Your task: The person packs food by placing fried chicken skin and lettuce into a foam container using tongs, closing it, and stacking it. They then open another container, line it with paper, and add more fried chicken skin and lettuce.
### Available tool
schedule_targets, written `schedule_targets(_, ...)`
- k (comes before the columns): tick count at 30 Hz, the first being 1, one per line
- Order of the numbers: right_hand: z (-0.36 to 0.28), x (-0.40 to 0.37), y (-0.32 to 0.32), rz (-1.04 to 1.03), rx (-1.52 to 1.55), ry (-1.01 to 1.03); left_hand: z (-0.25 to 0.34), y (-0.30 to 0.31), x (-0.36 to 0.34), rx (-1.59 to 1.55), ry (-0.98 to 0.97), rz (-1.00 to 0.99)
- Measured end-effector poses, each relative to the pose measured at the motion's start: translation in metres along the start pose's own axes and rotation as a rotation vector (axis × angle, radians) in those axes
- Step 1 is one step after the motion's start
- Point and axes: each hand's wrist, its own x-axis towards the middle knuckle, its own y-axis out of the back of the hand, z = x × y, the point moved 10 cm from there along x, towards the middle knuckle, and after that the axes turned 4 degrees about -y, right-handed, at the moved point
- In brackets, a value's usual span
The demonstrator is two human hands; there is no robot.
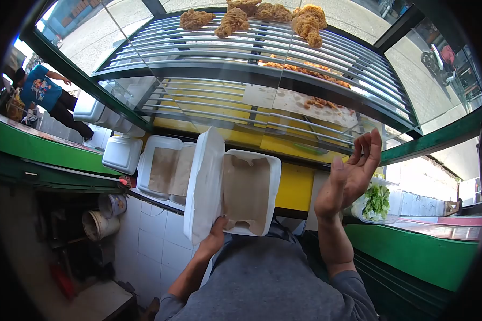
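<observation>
Left hand (215, 231) gripping open foam box (235, 187) from below, right hand (353, 174) spread, empty, beside box

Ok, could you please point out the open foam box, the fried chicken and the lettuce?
open foam box (247, 193): head view, inside of its tray half.
fried chicken (233, 21): head view, middle of one piece.
lettuce (377, 201): head view, on the green leaves.
</observation>
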Motion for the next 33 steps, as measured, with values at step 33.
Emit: schedule_targets(33,0.205,-0.069,-0.012,-0.981,-1.130,-0.477,0.025,-0.030,0.022,-0.144,0.083,-0.234)
